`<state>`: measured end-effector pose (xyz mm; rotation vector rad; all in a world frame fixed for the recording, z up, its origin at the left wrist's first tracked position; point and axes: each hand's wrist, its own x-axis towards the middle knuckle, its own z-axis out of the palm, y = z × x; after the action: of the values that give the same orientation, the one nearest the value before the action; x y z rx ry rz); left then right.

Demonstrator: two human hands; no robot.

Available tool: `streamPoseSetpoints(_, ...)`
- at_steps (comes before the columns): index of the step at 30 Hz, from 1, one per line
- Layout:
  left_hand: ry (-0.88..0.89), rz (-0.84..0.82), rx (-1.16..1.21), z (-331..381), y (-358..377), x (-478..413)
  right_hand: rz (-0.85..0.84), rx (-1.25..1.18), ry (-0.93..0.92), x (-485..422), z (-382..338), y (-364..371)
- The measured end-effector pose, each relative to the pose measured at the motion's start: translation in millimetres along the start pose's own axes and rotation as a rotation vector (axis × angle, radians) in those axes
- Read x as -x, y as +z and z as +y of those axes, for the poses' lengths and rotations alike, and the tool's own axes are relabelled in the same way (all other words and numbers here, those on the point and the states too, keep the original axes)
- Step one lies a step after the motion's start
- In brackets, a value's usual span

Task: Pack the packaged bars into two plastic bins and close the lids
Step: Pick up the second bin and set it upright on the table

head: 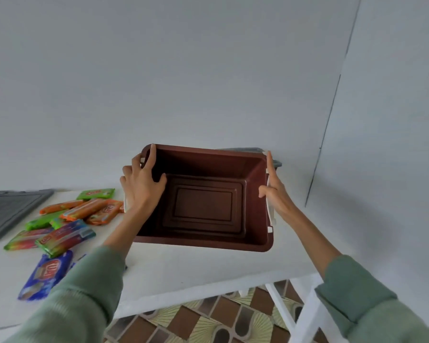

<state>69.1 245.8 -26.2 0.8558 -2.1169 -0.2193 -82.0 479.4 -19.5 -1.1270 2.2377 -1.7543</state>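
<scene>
left sleeve [79, 300]: green, in from the bottom-left corner, forearm bare past the cuff.
right sleeve [357, 300]: same green, in from the bottom right.
floor [208, 323]: brown and pale patterned tiles, seen below the counter edge, white frame legs beside.
counter [183, 268]: white top, carrying the bars, lid and bin.
blue pack [45, 276]: nearest bar, near-left of counter, partly hidden by the left sleeve.
rainbow packs [65, 237]: two, green-edged, just beyond the blue pack, one overlapping the other.
orange bars [89, 209]: several side by side further back, piled with a couple of green ones.
green pack [96, 193]: farthest of the pile, just left of the left hand.
left hand [141, 189]: gripping the bin's left wall, thumb inside, index finger stretched up along the rim, other fingers curled outside.
right hand [274, 191]: flat on the outside of the right wall, fingers straight and pressed together, thumb spread toward the bin's inside.
brown bin [203, 206]: mid-counter between both hands, lid off, opening tipped toward the camera, ribbed bottom visible; resting or lifted, cannot tell.
white latch [271, 214]: strip on the bin's right wall, under the right palm.
grey lid [8, 211]: flat on the counter at far left, well apart from the bin.
grey piece [243, 150]: poking out behind the bin's far-right corner; lid or second bin, cannot tell.
wall [183, 70]: plain, pale, behind the counter.
</scene>
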Motion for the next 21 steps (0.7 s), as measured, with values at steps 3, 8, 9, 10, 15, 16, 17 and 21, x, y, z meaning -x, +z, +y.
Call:
streamPoseSetpoints(3,-0.012,-0.057,0.012,41,24,12,0.048,0.019,0.026,-1,18,-42)
streamPoseSetpoints(8,0.01,-0.096,0.021,87,60,12,0.115,0.03,0.04,-16,46,-86)
streamPoseSetpoints(9,0.012,-0.097,0.021,94,66,9,0.125,0.04,0.047,-21,51,-92)
streamPoseSetpoints(10,0.013,-0.099,0.018,100,73,6,0.132,0.056,0.054,-27,56,-98)
streamPoseSetpoints(15,-0.018,-0.151,-0.028,118,108,-7,0.104,0.163,0.099,-65,83,-115)
streamPoseSetpoints(16,-0.032,-0.174,-0.04,121,115,-9,0.091,0.181,0.108,-74,89,-118)
streamPoseSetpoints(17,-0.047,-0.204,-0.056,123,121,-10,0.075,0.195,0.123,-82,95,-120)
streamPoseSetpoints(21,-0.085,-0.329,-0.143,133,142,-11,-0.02,0.219,0.213,-109,116,-134)
